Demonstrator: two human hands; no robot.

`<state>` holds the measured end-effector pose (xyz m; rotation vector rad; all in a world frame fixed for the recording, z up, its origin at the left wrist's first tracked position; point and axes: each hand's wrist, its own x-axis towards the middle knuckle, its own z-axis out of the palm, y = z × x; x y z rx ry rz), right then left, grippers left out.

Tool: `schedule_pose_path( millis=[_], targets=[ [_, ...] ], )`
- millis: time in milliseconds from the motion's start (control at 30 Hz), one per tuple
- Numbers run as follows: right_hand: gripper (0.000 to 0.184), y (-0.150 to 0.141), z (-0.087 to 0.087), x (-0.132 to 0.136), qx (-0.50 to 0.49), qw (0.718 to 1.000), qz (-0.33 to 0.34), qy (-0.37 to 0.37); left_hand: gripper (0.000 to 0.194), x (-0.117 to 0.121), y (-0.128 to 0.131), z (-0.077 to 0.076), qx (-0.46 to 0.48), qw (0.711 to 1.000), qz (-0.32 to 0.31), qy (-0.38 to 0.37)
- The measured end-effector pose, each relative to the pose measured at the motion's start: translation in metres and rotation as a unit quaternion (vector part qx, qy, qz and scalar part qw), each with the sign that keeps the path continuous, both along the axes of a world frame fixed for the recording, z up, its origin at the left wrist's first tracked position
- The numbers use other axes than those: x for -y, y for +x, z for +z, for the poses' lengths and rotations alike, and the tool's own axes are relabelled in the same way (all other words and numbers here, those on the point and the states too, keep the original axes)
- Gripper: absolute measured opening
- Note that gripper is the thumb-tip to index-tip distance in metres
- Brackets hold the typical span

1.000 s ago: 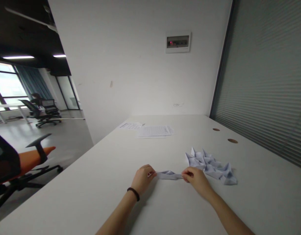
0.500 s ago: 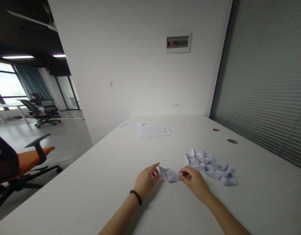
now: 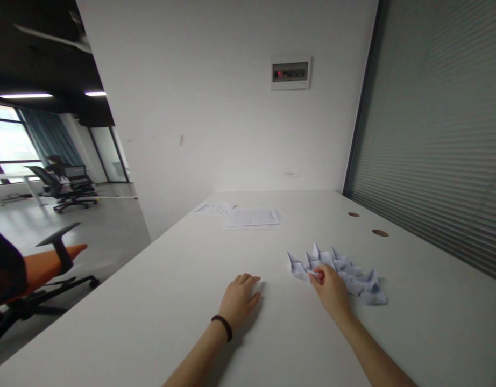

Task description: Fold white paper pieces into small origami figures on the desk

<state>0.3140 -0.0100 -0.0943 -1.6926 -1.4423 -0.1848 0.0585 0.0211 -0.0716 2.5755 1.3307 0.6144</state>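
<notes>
A folded white paper boat (image 3: 298, 269) stands on the table at the left end of a cluster of similar paper boats (image 3: 359, 282). My right hand (image 3: 329, 287) pinches the near right end of that boat, its fingers partly covering the cluster behind. My left hand (image 3: 240, 297) rests over the table to the left with its fingers apart and nothing in them. A dark band (image 3: 224, 327) circles the left wrist.
Printed sheets (image 3: 252, 217) lie farther back on the white table (image 3: 191, 322). Two round holes, one nearer (image 3: 380, 233), sit by the right edge. An orange office chair (image 3: 42, 266) stands left of the table; a person sits in the background.
The paper boat, earlier between both hands, has moved right and away to the cluster in my right hand. My left hand has let go of it and stayed nearly in place.
</notes>
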Motion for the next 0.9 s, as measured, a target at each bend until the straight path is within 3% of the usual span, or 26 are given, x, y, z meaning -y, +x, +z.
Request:
schedule_pose_path(
  millis=[100,200,300,400,467,567,900],
  targets=[
    [0.021,-0.006,0.006,0.005,-0.004,0.999,0.006,0.036,0.034,-0.001,0.000,-0.001,-0.019,1.000,0.003,0.000],
    [0.020,-0.021,0.014,0.014,-0.004,0.995,0.082,0.048,0.044,-0.001,0.000,-0.004,-0.052,0.999,0.006,0.005],
    [0.026,-0.043,0.016,0.024,0.030,0.980,0.194,-0.027,0.058,0.001,0.001,-0.008,-0.095,0.995,0.002,0.017],
    [0.049,-0.060,0.012,0.030,0.093,0.950,0.254,-0.158,0.064,0.003,0.003,-0.010,-0.116,0.993,-0.009,0.034],
    [0.060,-0.065,0.009,0.031,0.135,0.930,0.257,-0.225,0.065,0.004,0.003,-0.011,-0.121,0.992,-0.009,0.042],
    [0.064,-0.063,0.006,0.029,0.162,0.923,0.220,-0.270,0.067,0.005,0.003,-0.012,-0.136,0.990,-0.003,0.034],
    [0.067,-0.053,0.005,0.026,0.173,0.931,0.140,-0.290,0.075,0.011,0.005,-0.010,-0.171,0.983,0.063,-0.011]
  ],
)
